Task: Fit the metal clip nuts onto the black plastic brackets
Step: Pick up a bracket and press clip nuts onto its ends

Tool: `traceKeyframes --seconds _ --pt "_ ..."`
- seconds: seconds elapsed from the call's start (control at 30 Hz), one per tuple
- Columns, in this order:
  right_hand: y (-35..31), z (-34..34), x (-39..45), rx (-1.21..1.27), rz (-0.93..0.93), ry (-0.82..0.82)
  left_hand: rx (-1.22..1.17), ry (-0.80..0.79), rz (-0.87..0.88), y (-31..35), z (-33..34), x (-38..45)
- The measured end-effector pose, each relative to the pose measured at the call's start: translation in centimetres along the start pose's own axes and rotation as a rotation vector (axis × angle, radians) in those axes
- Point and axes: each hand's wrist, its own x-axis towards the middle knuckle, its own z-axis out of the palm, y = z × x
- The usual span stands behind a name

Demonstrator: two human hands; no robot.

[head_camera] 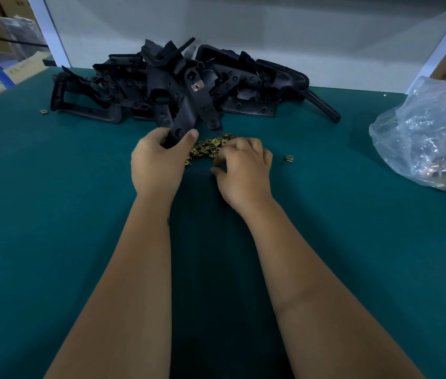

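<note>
Head view: left hand (156, 162) grips one black bracket (186, 110) w/ fingers curled round its lower end, steadying it for fitting. Right hand (243, 170), fingers curled, picks at clip-nut pile (208, 149) just beside; actual pinch not visible.

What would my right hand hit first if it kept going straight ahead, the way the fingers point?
Most likely the small pile of brass-coloured metal clip nuts lying just beyond the right hand; its curled fingers already sit at the pile's near edge, though contact is hard to judge.
</note>
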Motion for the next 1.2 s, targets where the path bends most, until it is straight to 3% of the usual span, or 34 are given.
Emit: traceKeyframes --seconds 0.1,0.23,0.5,0.67,1.2 --pt "-0.1 -0.4 -0.1 0.313 0.043 0.179 0.081 -0.077 0.056 0.0 0.1 -0.2" --pt "0.3 -1.6 -0.1 0.858 0.262 0.405 0.208 -0.131 0.103 0.1 0.4 -0.5" --pt "1.4 -2.1 0.5 1.595 0.587 0.331 0.368 -0.097 0.117 0.0 1.0 -0.4" --pt "1.5 -2.4 0.5 1.718 0.603 0.287 0.394 -0.101 0.122 0.0 1.1 -0.3" --pt "1.2 -2.4 0.3 1.612 0.566 0.217 0.400 -0.120 0.125 0.3 0.9 -0.5"
